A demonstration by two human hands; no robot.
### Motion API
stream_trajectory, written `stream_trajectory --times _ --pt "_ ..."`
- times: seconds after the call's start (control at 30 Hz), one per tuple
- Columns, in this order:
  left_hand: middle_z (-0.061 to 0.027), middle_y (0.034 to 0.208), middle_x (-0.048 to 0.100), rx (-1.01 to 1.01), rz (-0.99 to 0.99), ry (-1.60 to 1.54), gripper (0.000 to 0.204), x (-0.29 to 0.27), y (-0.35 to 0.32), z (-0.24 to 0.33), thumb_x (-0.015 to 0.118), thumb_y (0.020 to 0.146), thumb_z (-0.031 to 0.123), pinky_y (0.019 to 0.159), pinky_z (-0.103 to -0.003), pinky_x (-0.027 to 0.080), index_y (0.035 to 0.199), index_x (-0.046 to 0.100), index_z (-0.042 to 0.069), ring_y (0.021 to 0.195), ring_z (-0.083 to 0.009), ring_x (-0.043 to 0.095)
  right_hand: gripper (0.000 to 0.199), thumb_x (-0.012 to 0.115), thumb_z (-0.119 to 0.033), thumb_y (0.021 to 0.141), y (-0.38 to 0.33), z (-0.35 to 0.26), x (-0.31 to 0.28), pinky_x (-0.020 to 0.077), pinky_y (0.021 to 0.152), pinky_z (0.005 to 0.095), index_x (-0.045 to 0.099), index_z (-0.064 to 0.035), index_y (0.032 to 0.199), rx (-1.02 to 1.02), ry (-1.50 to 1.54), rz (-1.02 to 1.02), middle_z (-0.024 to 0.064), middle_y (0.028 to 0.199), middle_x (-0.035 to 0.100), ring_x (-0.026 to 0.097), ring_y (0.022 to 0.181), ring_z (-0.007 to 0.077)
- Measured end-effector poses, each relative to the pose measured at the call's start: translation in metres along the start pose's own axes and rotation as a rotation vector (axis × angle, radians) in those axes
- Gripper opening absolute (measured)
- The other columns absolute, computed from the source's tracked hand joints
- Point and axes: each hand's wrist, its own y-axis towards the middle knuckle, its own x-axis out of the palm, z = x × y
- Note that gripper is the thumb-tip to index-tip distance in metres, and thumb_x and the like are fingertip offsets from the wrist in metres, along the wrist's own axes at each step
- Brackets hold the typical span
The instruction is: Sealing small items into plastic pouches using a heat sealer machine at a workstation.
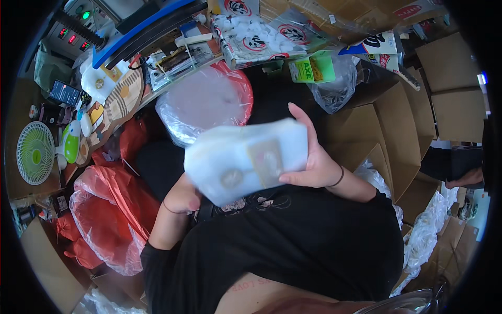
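A thick white stack of what look like printed plastic bags (219,157) is in front of my body, slightly blurred. On its face are a beige rectangle and a small round mark. My right hand (316,165) grips the stack's right end, thumb across the front and one finger stretched up past the edge. My left hand (183,196) is at the lower left of the stack, its thumb visible and its fingers hidden behind it. Just beyond the stack stands a round red tub (247,89) covered with clear plastic.
Left, a worktable carries a similar white printed pack (97,78), a phone (65,92) and a small green-and-white fan (35,153). A red plastic bag (112,214) lies below. At the back are white pieces (246,29) and a green box (312,68). Cardboard boxes (392,131) stand right.
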Motion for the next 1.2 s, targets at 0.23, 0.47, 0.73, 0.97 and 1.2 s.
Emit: stream_trajectory --times 0.23,0.47,0.73,0.97,1.2 --pt "-0.0153 0.148 0.037 0.287 0.148 0.416 0.126 0.015 -0.005 -0.01 0.093 0.061 0.033 0.112 -0.041 0.032 0.153 0.012 0.001 0.136 -0.0255 0.038 0.112 0.077 -0.019 0.083 0.005 -0.007 0.016 0.0306 0.113 0.0405 -0.007 -0.0107 0.156 0.042 0.397 -0.137 0.0107 0.147 0.039 0.037 0.138 0.0232" --pt "-0.013 0.138 0.044 0.175 0.132 0.389 0.109 0.004 -0.005 -0.022 0.087 0.064 0.017 0.11 -0.041 0.035 0.149 0.021 0.002 0.131 -0.0257 0.042 0.063 0.056 -0.031 0.099 0.021 0.04 -0.006 0.0451 0.103 0.0352 0.032 -0.0017 0.148 0.501 0.499 -0.222 0.0126 0.128 0.058 0.057 0.12 0.0212" --pt "-0.0124 0.134 0.05 0.103 0.201 0.181 0.103 0.007 0.004 -0.011 0.086 0.063 0.015 0.105 -0.039 0.04 0.146 0.027 0.0 0.124 -0.0244 0.049 0.023 0.052 -0.023 0.099 0.033 0.03 -0.043 0.0526 0.08 0.0313 0.056 -0.0028 0.108 0.2 0.872 -0.246 0.0101 0.097 0.066 0.065 0.091 0.0171" --pt "-0.0133 0.127 0.057 0.233 0.544 -0.015 0.084 0.004 0.025 0.0 0.078 0.067 0.004 0.097 -0.036 0.048 0.14 0.037 0.0 0.114 -0.0225 0.058 0.012 0.05 -0.018 0.101 0.039 -0.021 -0.043 0.0513 0.078 0.0335 0.054 -0.0066 0.1 0.027 0.105 0.144 0.0115 0.101 0.064 0.062 0.087 0.0186" --pt "-0.0124 0.121 0.06 0.285 0.565 0.128 0.072 0.001 0.032 0.0 0.074 0.069 0.005 0.095 -0.036 0.049 0.135 0.045 0.0 0.108 -0.0229 0.06 0.015 0.044 -0.017 0.104 0.055 0.02 0.017 0.047 0.065 0.0312 0.052 -0.0044 0.101 0.228 0.504 -0.033 0.0084 0.092 0.058 0.055 0.07 0.0163"
